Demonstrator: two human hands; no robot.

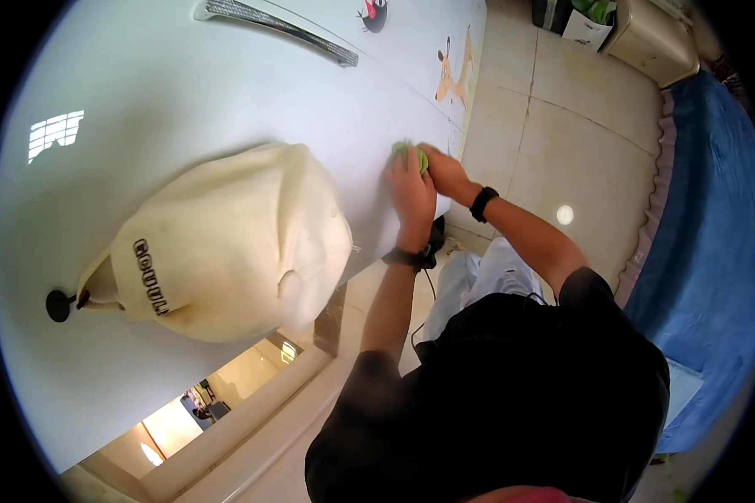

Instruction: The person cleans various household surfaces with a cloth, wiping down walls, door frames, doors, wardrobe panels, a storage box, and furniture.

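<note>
Both hands meet on a crumpled green cloth [422,159], close against a white panel [252,101] with a long handle. My left hand [412,194], with a dark band at the wrist, has its fingers closed over the near side of the cloth. Tucked in beside it, my right hand [446,174] is closed on the cloth's other side. A black watch or band [483,204] circles the right wrist. The fingers partly hide the cloth, so its full shape does not show.
A cream cloth item [226,243] with dark lettering hangs from a black round hook [59,306] on the panel. A patterned metal handle [281,32] juts out nearby. Deer sticker [455,71] near the panel's edge. Tiled floor [579,151] and a blue-covered bed [705,251] lie to the right.
</note>
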